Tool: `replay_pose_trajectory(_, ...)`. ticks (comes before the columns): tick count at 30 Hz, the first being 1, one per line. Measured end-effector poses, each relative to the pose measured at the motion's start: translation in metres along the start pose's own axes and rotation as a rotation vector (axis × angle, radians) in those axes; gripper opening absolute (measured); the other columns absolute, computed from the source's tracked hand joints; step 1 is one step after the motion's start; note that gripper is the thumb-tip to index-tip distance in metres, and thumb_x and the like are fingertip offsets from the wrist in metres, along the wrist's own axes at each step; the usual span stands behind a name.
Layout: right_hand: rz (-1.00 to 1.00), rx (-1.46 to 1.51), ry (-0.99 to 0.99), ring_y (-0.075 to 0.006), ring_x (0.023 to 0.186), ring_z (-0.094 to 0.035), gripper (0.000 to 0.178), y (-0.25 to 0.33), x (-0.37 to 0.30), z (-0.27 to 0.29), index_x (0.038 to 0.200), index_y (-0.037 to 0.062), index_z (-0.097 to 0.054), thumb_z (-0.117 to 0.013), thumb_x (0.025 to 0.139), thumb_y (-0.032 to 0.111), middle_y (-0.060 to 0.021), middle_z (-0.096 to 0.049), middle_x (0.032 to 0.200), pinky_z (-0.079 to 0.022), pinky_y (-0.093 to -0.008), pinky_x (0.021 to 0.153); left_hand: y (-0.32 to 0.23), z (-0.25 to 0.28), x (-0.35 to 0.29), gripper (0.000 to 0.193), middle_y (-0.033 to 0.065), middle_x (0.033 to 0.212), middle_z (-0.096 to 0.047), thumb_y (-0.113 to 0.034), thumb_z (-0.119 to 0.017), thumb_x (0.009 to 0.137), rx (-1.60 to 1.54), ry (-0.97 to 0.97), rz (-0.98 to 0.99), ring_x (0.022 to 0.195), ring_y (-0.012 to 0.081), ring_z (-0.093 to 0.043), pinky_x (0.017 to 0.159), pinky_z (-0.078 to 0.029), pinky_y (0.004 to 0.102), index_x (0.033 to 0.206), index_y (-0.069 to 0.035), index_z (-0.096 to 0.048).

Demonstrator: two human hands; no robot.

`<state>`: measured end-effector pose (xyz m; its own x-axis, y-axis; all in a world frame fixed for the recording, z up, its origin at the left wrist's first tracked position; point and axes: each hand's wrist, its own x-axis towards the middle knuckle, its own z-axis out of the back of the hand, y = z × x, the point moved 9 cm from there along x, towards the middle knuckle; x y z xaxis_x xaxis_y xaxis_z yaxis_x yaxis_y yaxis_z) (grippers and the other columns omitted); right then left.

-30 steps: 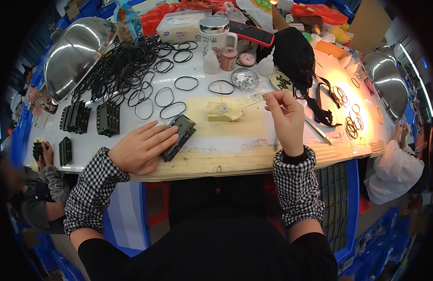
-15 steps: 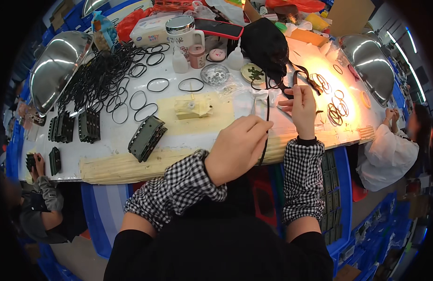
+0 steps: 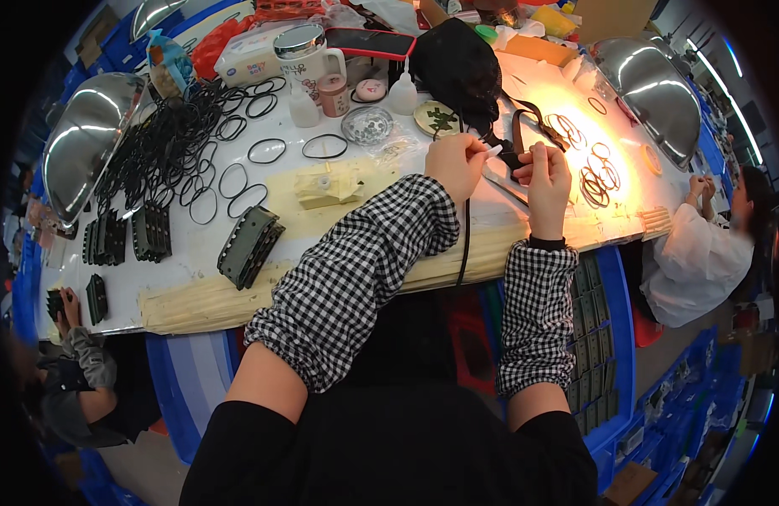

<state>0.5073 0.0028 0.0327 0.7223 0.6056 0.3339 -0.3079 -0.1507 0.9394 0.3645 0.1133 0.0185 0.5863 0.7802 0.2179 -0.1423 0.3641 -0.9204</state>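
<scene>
My left hand (image 3: 453, 167) is closed in a pinch beside the black bag, with a small white piece (image 3: 494, 151) showing at its fingertips; its kind is unclear. A thin black strip (image 3: 465, 244) runs behind that hand and hangs over the table's front edge. Just to the right, my right hand (image 3: 548, 181) is raised with thumb and fingers pinched together, and whatever they hold is too small to make out. Between the hands and below them lies a slim metal tool (image 3: 506, 191). A curved black strap (image 3: 517, 128) rises behind the right fingertips.
Black rubber rings (image 3: 145, 139) heap at the left, and more rings (image 3: 596, 187) lie under the lamp (image 3: 651, 93). A taped block (image 3: 328, 185), dark green curved parts (image 3: 251, 246), bottles (image 3: 403, 91) and a mug (image 3: 303, 55) stand on the table. Co-workers sit at both sides.
My left hand has moved forward and right, close to the right hand, and the white piece now shows at its fingertips. The whole view has shifted slightly left and up.
</scene>
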Motion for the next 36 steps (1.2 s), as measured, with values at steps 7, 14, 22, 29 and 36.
replay_pose_trajectory(7,-0.032,0.002,0.069,-0.0077,0.056,-0.056,0.023,-0.01,0.003,-0.019,0.089,0.0004,-0.056,-0.057,0.098,0.021,-0.0045,-0.062,0.074,-0.045,-0.0206,0.051,0.032,-0.014,-0.004,0.017,0.0095,0.081,-0.071,-0.007,-0.065,0.088,-0.439,-0.005,0.109,0.065,0.0122,-0.066,0.06,-0.055,0.0234,0.101,0.004,-0.069)
replay_pose_trajectory(14,-0.025,-0.016,0.133,-0.0073,0.056,-0.056,0.023,-0.014,0.001,-0.026,0.087,0.0009,-0.056,-0.057,0.098,0.021,-0.0037,-0.061,0.073,-0.044,-0.0209,0.051,0.008,-0.006,-0.008,0.008,0.011,0.075,-0.066,-0.006,-0.069,0.081,-0.127,-0.067,-0.109,0.063,0.0208,-0.063,0.059,-0.051,0.0324,0.08,0.0,-0.065)
replay_pose_trajectory(22,-0.004,0.12,-0.101,-0.0062,0.057,-0.052,0.028,0.006,0.011,0.013,0.085,0.0038,-0.057,-0.056,0.099,0.028,-0.0003,-0.057,0.07,-0.042,-0.0197,0.052,-0.005,-0.005,-0.02,0.014,0.0116,0.073,-0.063,-0.011,-0.07,0.081,0.086,-0.077,-0.164,0.059,0.0201,-0.059,0.056,-0.046,0.032,0.078,0.001,-0.064)
replay_pose_trajectory(29,-0.024,0.199,-0.065,-0.0064,0.057,-0.051,0.027,0.022,-0.002,0.003,0.086,0.0031,-0.058,-0.058,0.098,0.027,-0.0007,-0.057,0.069,-0.042,-0.0198,0.052,-0.044,-0.014,-0.045,0.019,0.0103,0.074,-0.063,-0.019,-0.073,0.08,0.579,-0.088,-0.421,0.072,0.0264,-0.063,0.066,-0.051,0.037,0.079,-0.003,-0.063)
replay_pose_trajectory(36,0.068,0.176,0.129,-0.0037,0.06,-0.049,0.016,0.06,-0.041,-0.042,0.089,0.0018,-0.061,-0.062,0.096,0.017,0.0023,-0.056,0.07,-0.041,-0.0184,0.056,-0.089,0.028,-0.128,0.019,0.0095,0.079,-0.06,-0.018,-0.074,0.075,0.499,0.159,-0.499,0.085,0.0276,-0.061,0.073,-0.05,0.0378,0.079,-0.006,-0.06)
